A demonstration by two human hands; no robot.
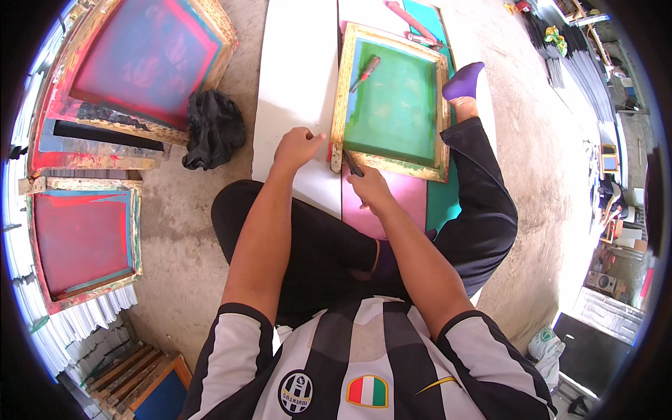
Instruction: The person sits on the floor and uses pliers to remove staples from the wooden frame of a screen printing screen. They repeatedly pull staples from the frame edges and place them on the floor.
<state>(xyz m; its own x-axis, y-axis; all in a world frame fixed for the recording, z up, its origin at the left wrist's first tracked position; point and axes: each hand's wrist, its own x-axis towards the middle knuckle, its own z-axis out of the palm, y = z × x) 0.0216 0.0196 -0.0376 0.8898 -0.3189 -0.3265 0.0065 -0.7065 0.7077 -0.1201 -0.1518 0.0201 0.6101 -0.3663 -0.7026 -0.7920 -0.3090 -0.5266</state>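
Note:
A wooden screen-printing frame (442, 105) with green mesh (399, 112) lies on the boards in front of me. At its near left corner, my right hand (371, 189) is closed around a dark pliers-like hand tool (353, 165), whose tip is close to the wood. My left hand (299, 147) hovers just left of the frame with its fingers curled in; whether they pinch something small is hidden. A screwdriver (367, 72) with a red and dark handle rests on the mesh. Beyond the frame lie a tool with a red handle (411, 19) and a metal-ended tool (422, 40).
White board (290, 84), pink board (392, 203) and teal board sections lie under the frame. My purple-socked foot (463, 80) is beside its right edge. Left on the concrete are a black plastic bag (213, 129), a large red-blue screen (147, 56) and a smaller red screen (82, 238).

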